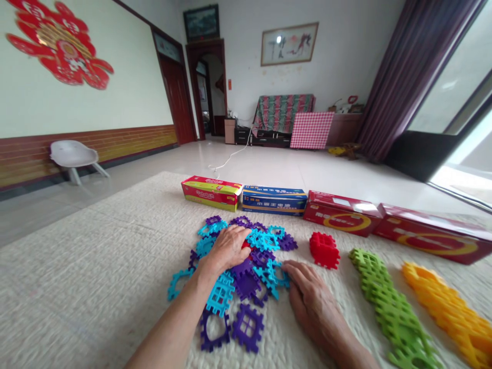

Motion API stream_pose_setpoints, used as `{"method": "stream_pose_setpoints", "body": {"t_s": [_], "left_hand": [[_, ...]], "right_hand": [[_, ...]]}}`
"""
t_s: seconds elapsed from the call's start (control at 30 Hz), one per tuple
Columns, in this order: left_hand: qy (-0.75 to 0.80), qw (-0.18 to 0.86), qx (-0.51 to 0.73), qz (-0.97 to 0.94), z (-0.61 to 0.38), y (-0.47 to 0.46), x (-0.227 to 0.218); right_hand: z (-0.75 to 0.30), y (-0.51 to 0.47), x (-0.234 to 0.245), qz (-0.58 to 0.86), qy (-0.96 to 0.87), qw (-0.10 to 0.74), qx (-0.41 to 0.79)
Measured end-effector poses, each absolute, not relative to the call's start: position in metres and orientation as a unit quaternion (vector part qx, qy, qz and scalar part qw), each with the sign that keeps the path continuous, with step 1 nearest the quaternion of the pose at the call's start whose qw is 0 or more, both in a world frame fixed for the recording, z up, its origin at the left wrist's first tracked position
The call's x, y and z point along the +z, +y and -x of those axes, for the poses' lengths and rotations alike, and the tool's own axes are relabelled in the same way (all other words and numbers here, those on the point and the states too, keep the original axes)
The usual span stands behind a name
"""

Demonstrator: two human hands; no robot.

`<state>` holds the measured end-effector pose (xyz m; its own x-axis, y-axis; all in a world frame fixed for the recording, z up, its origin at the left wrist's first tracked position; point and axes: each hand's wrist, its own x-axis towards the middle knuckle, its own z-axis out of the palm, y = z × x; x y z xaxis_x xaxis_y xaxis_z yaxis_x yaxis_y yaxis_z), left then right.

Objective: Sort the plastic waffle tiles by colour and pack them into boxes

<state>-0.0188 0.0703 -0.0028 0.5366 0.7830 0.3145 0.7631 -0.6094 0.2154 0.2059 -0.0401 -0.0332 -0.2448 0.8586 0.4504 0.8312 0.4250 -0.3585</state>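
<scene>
My left hand (230,246) reaches into a loose pile of interlocking plastic tiles, its thumb and fingers closed around a red tile (246,245) that shows only in part. Under and around it lie light blue tiles (221,294) and purple tiles (248,328), some with window cutouts. At the pile's right edge, my right hand (307,284) rests low on the mat, fingers extended beside a light blue tile (282,274); whether they touch it is hard to see. A stack of red tiles (324,250) stands beyond the right hand.
A row of green tiles (388,307) and a row of yellow tiles (446,307) lie at right. Behind the pile stand a red-yellow box (211,193), a blue box (274,200) and two dark red boxes (342,212) on the beige mat (115,246). A white chair (75,156) stands far left.
</scene>
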Motion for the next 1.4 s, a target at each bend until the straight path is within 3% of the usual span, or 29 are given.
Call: {"method": "stream_pose_setpoints", "body": {"t_s": [0.3,0.6,0.83,1.13,1.4], "left_hand": [[0.494,0.000,0.173,-0.852,0.025,0.067,0.007],[0.495,-0.004,0.249,-0.832,0.034,0.065,0.035],[0.374,0.133,0.248,-0.884,-0.013,0.034,0.030],[0.337,0.166,0.251,-0.892,-0.031,0.024,0.024],[0.319,0.089,0.205,-0.921,-0.010,-0.006,0.012]], "right_hand": [[-0.207,-0.039,-0.034,0.521,-0.794,0.312,0.013],[-0.207,-0.042,-0.031,0.487,-0.817,0.306,0.031],[-0.210,-0.047,-0.028,0.534,-0.724,0.438,0.003],[-0.213,-0.044,-0.034,0.559,-0.707,0.433,0.033],[-0.212,-0.038,-0.043,0.549,-0.764,0.338,-0.008]]}}
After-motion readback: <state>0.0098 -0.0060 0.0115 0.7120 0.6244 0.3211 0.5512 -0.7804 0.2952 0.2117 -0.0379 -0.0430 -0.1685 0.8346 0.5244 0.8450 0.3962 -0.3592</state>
